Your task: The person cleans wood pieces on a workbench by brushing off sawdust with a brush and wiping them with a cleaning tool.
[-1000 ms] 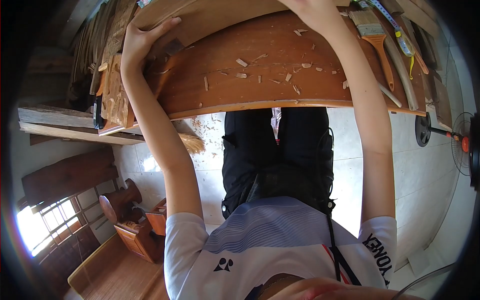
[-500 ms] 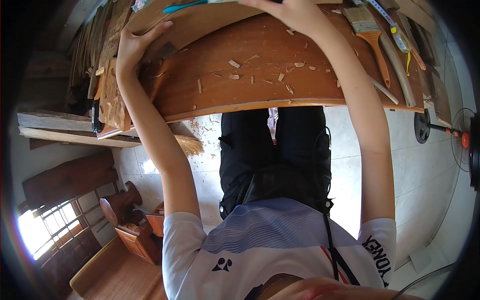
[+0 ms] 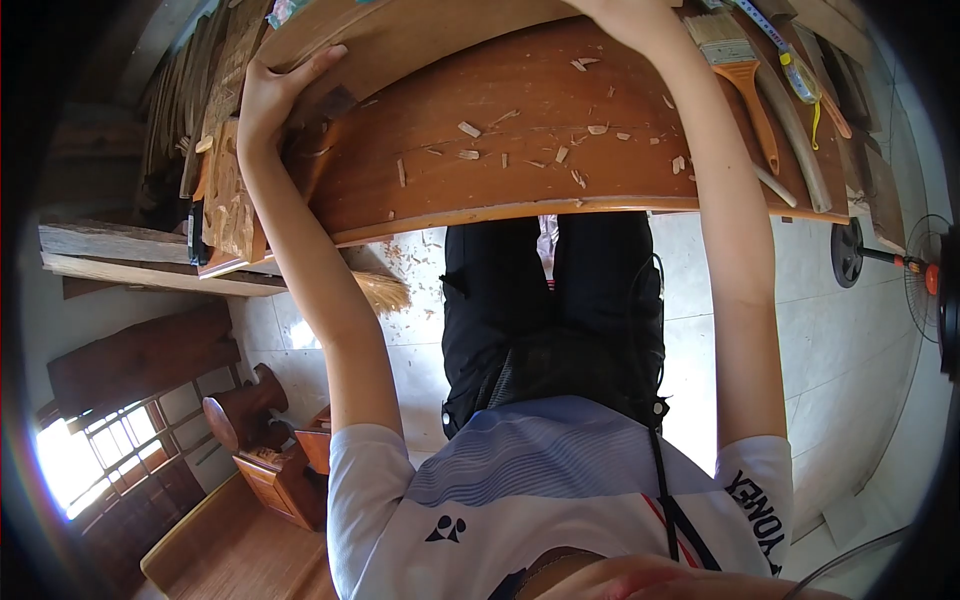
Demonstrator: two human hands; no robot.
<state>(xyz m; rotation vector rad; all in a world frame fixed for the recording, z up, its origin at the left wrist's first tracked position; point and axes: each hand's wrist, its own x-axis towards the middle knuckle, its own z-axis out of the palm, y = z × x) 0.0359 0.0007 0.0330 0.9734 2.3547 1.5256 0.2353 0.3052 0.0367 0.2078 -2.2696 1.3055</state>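
Note:
My left hand (image 3: 285, 90) grips the near left part of a long wooden board (image 3: 430, 40), thumb lying along its face and the other fingers hidden behind it. The board spans the top of the view above a brown wooden table (image 3: 450, 190). My right hand (image 3: 625, 15) is at the top edge, by the board's right part. Its fingers are mostly cut off, so what they hold does not show. Wood chips (image 3: 468, 154) lie scattered on the table below the board.
On the right lie a flat paintbrush (image 3: 750, 90), a tape measure (image 3: 800, 78) and a wooden stick (image 3: 795, 130). Carved wood (image 3: 232, 200) stands at the left. A broom (image 3: 382, 292) and shavings are on the floor; a fan (image 3: 925, 275) stands at right.
My right hand has moved up and to the right, partly out of view. The teal tool near the board's top has almost left the frame. My left hand stays in nearly the same place.

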